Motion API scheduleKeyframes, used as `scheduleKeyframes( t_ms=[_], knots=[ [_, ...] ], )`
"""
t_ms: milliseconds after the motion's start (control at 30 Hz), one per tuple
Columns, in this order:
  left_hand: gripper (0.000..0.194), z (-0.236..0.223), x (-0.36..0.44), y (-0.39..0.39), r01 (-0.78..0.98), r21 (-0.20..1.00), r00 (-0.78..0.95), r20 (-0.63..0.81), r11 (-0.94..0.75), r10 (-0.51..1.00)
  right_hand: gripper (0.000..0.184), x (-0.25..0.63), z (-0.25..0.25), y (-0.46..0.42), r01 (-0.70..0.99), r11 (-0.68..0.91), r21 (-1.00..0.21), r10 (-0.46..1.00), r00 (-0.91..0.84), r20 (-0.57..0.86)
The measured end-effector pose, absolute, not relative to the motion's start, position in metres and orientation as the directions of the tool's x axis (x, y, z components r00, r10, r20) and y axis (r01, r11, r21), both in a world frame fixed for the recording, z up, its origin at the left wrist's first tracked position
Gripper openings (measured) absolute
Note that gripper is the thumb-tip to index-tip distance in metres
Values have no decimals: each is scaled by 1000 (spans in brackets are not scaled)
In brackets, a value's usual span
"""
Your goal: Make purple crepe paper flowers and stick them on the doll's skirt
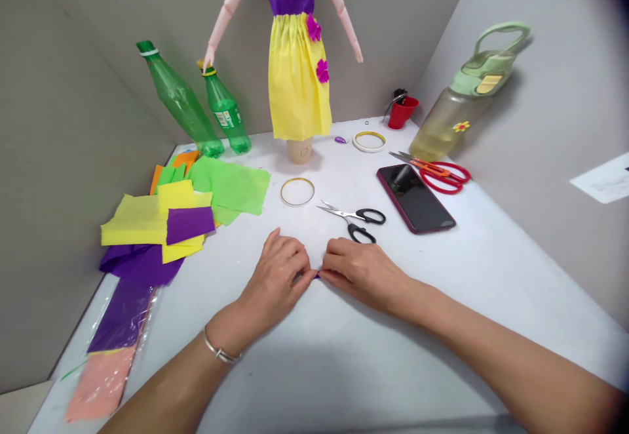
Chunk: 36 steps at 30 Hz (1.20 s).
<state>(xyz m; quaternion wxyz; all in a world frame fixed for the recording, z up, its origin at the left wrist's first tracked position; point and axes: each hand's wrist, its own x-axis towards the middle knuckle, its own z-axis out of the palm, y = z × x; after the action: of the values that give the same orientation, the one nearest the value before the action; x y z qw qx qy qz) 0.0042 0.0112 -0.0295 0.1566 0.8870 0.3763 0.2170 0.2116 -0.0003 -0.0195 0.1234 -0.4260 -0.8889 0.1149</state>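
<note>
Between the fingertips of both hands, low over the white table, shows a tiny purple piece (317, 276), probably paper or cloth; most of it is hidden. My left hand (281, 265) pinches it from the left, and a silver bangle circles that wrist. My right hand (361, 270) pinches it from the right, close to the left fingertips. Just beyond my right hand lie small black-handled scissors (351, 214), blades spread and pointing left. A roll of tape (297, 193) rests behind the hands. Farther back stands a doll figure in a purple top and yellow skirt (298, 80), with two magenta flowers on the skirt.
Yellow, purple and green sheets (230, 185) pile up at left, above a plastic packet (111, 349). Two green bottles (179, 103) lean by the back wall. At right are a phone (417, 198), red-handled scissors (445, 175), a water bottle (452, 116) and a red cup (401, 114).
</note>
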Motion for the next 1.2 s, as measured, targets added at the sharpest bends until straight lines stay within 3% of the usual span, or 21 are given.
scheduleKeyframes(
  t_ms=[167, 300, 433, 600, 800, 1000, 1200],
  knots=[
    [12, -37, 3, 15, 582, 534, 592, 238, -613, 770, 11, 208, -22, 2, 748, 515, -419, 837, -544, 58],
    [4, -37, -2, 15, 584, 540, 594, 225, -607, 772, 4, 209, -22, 2, 746, 450, -491, 862, -506, 22],
    [9, -35, -4, 13, 579, 545, 602, 215, -606, 769, 5, 210, -20, 0, 753, 452, -477, 856, -516, -3],
    [2, -34, -4, 11, 583, 552, 609, 189, -597, 770, 8, 210, -16, -1, 756, 460, -466, 848, -529, -21],
    [14, -37, -5, 11, 579, 548, 611, 198, -604, 766, 7, 211, -15, -3, 737, 493, -462, 835, -551, 12],
    [5, -33, -4, 12, 575, 571, 622, 160, -586, 767, 7, 210, -16, -3, 763, 464, -451, 847, -531, -27],
    [7, -33, -2, 10, 582, 561, 617, 168, -589, 769, 9, 211, -18, -3, 733, 506, -454, 828, -560, 19]
  ],
)
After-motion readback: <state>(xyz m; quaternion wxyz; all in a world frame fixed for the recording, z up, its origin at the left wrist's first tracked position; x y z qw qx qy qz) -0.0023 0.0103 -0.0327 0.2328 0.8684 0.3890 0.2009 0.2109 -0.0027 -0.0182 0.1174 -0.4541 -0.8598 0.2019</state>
